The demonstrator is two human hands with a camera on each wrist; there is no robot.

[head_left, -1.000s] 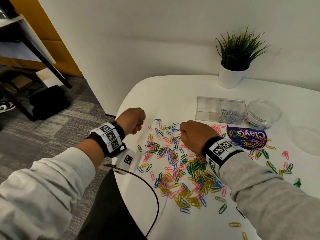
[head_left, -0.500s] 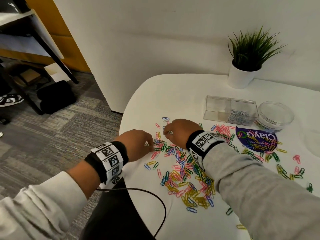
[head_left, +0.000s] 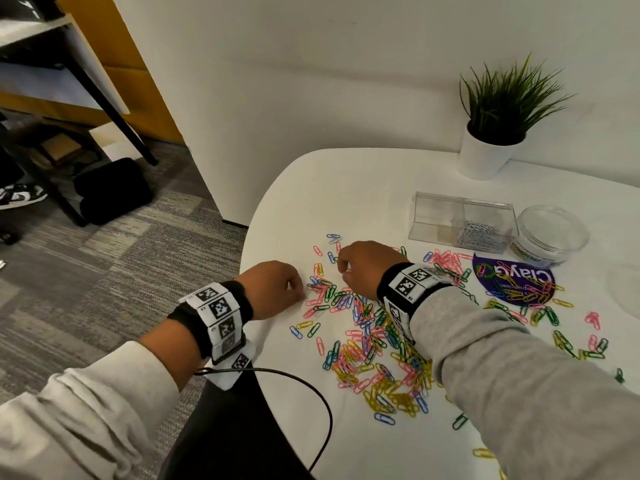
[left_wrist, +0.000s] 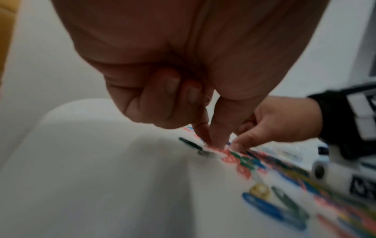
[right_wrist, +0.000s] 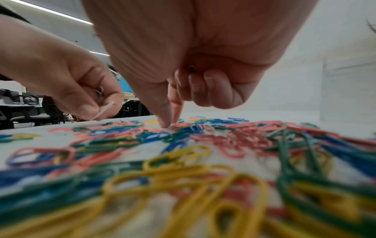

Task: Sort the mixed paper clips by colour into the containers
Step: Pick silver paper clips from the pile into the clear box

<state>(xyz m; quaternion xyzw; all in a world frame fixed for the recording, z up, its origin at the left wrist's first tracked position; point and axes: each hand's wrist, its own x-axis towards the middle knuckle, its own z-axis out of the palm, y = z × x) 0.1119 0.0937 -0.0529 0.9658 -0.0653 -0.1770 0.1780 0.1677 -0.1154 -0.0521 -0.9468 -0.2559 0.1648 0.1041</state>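
Coloured paper clips lie scattered across the middle of the white table, barely sorted. My left hand pinches a pale clip, and my right hand pinches down into the heap; what it grips I cannot tell. At upper right, a clear divided box holds only silver clips beside a round tub and a potted plant.

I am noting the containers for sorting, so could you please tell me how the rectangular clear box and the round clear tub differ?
The rectangular clear box is straight-sided with a divider and holds silvery white paper clips in its right compartment; the round clear tub is cylindrical, labelled on its side, with no clips visible inside. The box sits left of the tub. Both are transparent and stand on the white table.
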